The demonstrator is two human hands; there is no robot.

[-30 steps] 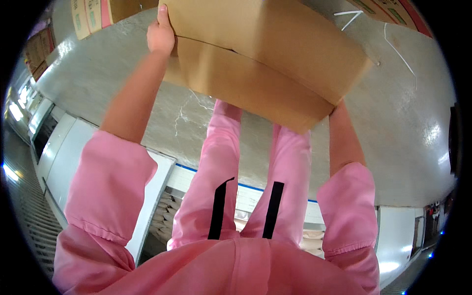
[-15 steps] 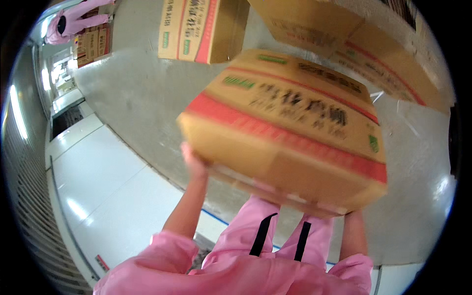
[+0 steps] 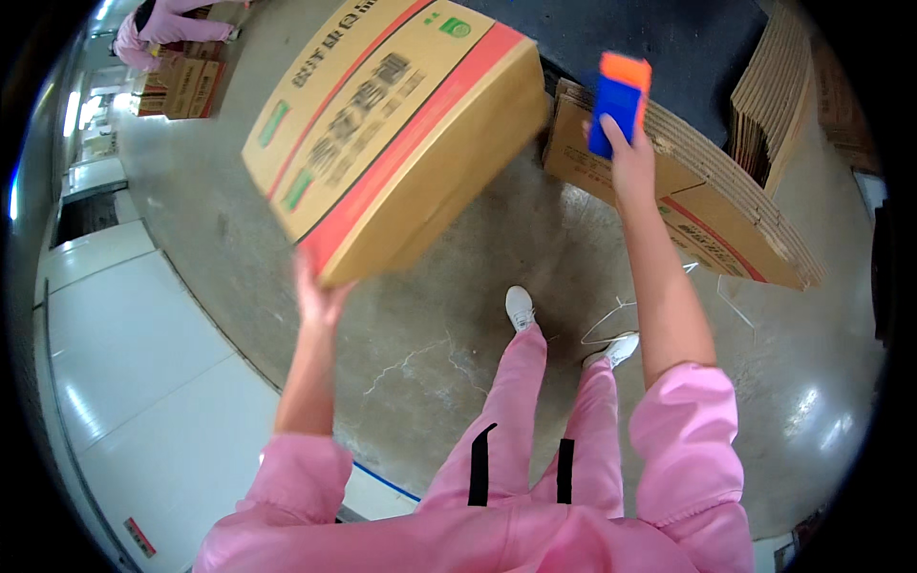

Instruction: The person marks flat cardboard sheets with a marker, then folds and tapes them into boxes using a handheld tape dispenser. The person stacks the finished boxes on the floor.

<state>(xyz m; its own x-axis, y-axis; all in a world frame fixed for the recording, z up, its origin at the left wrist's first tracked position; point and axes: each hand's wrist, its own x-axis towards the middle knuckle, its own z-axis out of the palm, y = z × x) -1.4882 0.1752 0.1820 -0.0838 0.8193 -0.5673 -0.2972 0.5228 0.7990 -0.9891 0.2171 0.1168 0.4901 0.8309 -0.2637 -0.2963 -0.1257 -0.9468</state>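
Note:
A large brown cardboard box (image 3: pixel 382 143) with red bands and green marks is tilted at the upper left. My left hand (image 3: pixel 320 294) grips its near lower corner, with some fingers hidden by the carton. To the right, my right hand (image 3: pixel 630 158) is closed around a blue, block-shaped object with an orange end (image 3: pixel 619 105); its exact kind cannot be made out. This hand is apart from the box, above a stack of flattened cardboard cartons (image 3: pixel 697 181).
More flattened cartons (image 3: pixel 778 86) stand beside a dark flat surface (image 3: pixel 659 33). White strapping (image 3: pixel 611 329) lies on the floor by my right shoe. At the far left, a person in pink (image 3: pixel 158 29) is near other cardboard boxes (image 3: pixel 191 88). White panels (image 3: pixel 143 353) line the left.
The box has swung up and left, turning as it went. My right hand has left its underside and now holds the blue and orange object farther up on the right.

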